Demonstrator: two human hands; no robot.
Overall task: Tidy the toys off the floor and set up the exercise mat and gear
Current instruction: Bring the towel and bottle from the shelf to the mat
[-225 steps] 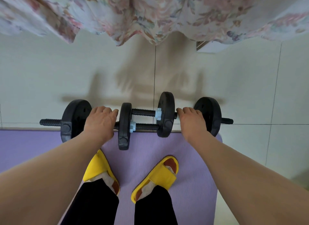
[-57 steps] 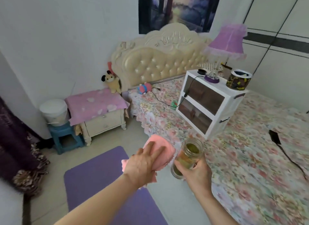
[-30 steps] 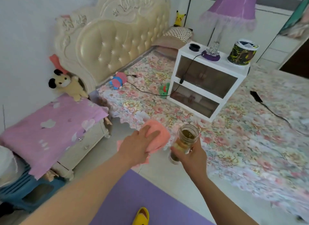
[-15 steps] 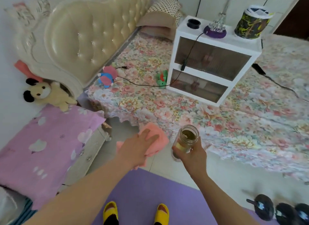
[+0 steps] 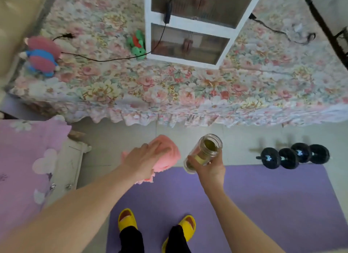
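Head view: gaze has dropped from bed to floor. Left hand (image 5: 143,158) grip clamped on towel (image 5: 167,155), right hand (image 5: 211,165) grip clamped on jar (image 5: 204,151), both above mat (image 5: 244,196) edge. Dumbbells (image 5: 292,155) now visible beside mat. Set-down looks next.

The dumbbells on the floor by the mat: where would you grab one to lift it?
Grip the bare bar between the two black plates of a dumbbell, coming from straight above with fingers wrapped around it. The dumbbells lie flat beside the purple mat, so the plates hold the bar off the floor.
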